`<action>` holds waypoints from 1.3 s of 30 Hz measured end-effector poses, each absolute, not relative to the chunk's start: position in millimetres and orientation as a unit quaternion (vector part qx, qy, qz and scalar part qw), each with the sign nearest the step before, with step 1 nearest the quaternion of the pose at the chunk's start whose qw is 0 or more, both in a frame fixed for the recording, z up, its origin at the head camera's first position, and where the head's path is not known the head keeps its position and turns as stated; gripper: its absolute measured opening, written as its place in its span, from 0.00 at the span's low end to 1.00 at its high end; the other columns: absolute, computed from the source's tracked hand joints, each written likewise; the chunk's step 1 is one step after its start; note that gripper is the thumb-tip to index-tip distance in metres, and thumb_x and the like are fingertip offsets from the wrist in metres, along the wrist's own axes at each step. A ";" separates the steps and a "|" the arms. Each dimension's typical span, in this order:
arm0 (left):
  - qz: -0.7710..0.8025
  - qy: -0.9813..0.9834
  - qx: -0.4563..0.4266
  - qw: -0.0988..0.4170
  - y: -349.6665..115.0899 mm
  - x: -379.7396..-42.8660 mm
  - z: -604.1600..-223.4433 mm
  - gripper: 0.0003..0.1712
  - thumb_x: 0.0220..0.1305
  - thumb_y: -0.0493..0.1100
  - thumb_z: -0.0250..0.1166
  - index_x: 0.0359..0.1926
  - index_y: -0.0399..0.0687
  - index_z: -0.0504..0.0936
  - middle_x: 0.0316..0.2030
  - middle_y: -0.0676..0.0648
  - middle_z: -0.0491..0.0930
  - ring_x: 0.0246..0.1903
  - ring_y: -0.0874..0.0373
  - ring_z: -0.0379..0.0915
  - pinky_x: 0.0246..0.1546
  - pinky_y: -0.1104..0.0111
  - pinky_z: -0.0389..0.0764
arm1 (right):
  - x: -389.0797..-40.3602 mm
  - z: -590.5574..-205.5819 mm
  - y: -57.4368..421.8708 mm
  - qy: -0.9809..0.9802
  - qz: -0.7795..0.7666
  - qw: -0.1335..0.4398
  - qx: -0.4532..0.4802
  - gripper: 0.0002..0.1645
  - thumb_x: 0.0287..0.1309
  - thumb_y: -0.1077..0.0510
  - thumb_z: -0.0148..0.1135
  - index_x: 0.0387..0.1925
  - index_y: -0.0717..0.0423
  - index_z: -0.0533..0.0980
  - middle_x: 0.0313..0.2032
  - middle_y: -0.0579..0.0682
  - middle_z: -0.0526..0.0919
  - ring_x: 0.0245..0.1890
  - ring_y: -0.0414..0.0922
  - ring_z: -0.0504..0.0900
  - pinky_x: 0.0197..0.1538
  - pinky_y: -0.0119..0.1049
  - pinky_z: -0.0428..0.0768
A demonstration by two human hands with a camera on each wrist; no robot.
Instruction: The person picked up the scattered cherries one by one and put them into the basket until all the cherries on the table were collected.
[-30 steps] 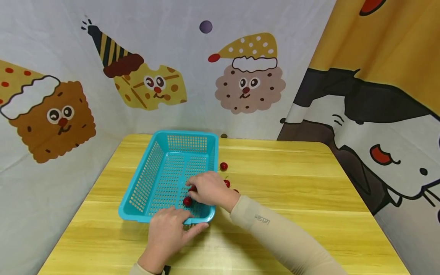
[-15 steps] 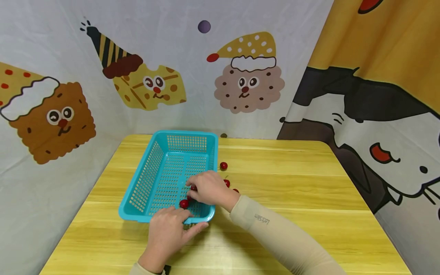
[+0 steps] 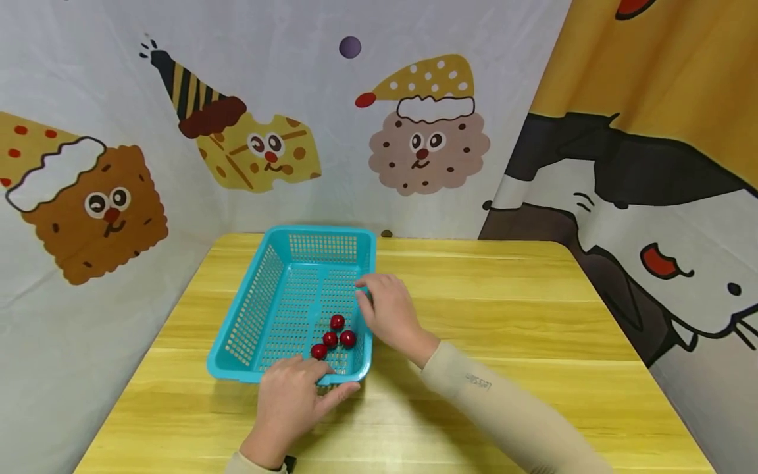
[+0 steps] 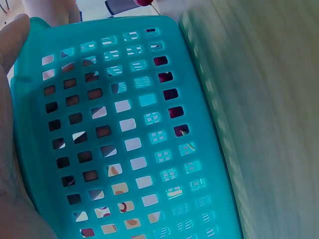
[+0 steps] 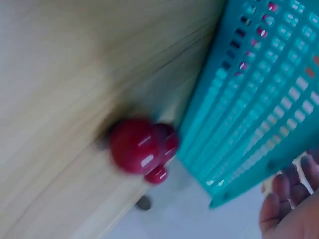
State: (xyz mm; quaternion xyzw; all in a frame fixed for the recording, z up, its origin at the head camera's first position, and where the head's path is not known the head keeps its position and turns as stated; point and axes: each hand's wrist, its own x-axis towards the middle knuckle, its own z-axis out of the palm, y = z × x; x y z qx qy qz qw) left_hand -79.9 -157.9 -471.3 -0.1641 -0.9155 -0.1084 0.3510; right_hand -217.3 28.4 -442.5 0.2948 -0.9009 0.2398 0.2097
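A turquoise basket (image 3: 320, 230) with perforated walls sits at the left of the table. Near its front right corner, several dark red cherries (image 3: 337, 322) lie on its floor. My left hand (image 3: 290, 398) grips the near rim, fingers over it and thumb along the outside; the left wrist view shows the wall (image 4: 114, 114) close up. Above the right rim hovers my right hand (image 3: 391, 313), fingers loosely bent with nothing between them. Outside the basket, cherries (image 5: 134, 147) cluster on the wood in the right wrist view; in the head view the right hand hides them.
The wooden table (image 3: 509, 316) stretches to the right of the basket. Behind it hangs a pale cloth (image 3: 343, 151) printed with cartoon snacks, and a yellow curtain (image 3: 663, 72) with a cartoon animal falls at the right.
My right hand has let go of cherries inside the basket and moved up and right, out over the right rim. The left hand keeps its hold on the basket.
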 end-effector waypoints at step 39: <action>-0.104 -0.922 -0.157 0.338 -154.5 -82.3 -473.5 0.31 0.44 0.80 0.64 0.21 0.61 0.85 0.17 0.58 0.83 0.16 0.61 0.74 0.16 0.74 0.61 | -210.8 -410.1 109.4 -0.928 0.154 0.117 0.318 0.18 0.62 0.50 0.67 0.52 0.49 0.80 0.45 0.46 0.85 0.41 0.41 0.84 0.43 0.37 0.83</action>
